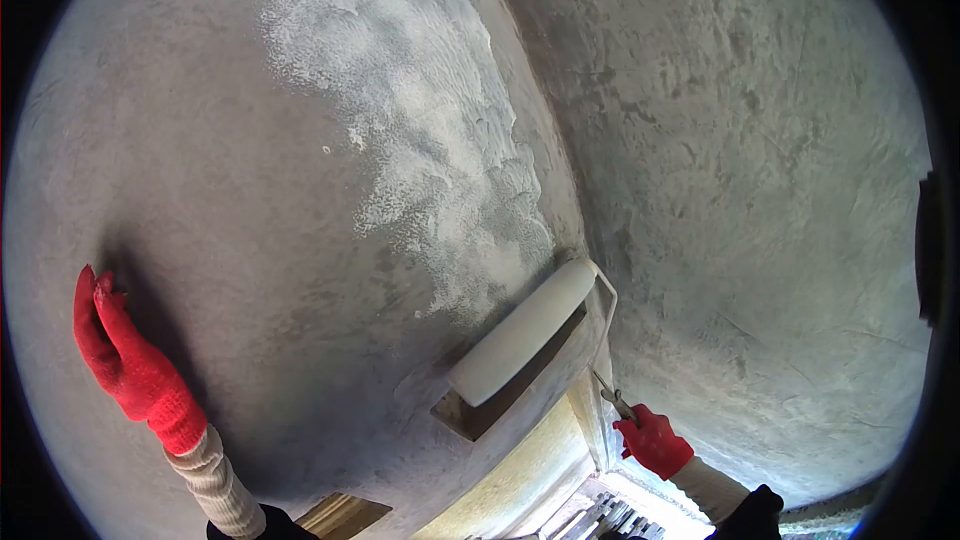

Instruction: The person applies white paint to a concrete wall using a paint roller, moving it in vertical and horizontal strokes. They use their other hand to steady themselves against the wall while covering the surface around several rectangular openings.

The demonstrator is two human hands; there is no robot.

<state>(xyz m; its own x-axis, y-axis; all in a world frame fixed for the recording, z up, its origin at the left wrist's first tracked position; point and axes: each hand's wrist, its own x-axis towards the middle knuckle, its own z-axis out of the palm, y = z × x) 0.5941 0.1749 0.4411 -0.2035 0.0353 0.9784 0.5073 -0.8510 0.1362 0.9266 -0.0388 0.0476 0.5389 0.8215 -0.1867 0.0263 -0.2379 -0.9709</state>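
Observation:
My right hand [655, 442], in a red glove, is closed round the handle of a paint roller [525, 332]. The roller's white sleeve lies slanted against or very near the grey wall [230, 190]; contact cannot be made out for certain. Its wire frame [607, 310] bends round the right end and runs down to the handle. Above the sleeve, a band of wet white paint [430, 120] spreads up the wall. My left hand [135, 365], also red-gloved, is raised near the wall at the left, fingers stretched out and holding nothing.
A second grey surface [760, 140] meets the painted wall along a corner line at the right. Behind the roller is a rectangular recess [470, 418], and another opening [342, 516] shows at the bottom. A bright doorway [610, 505] lies below.

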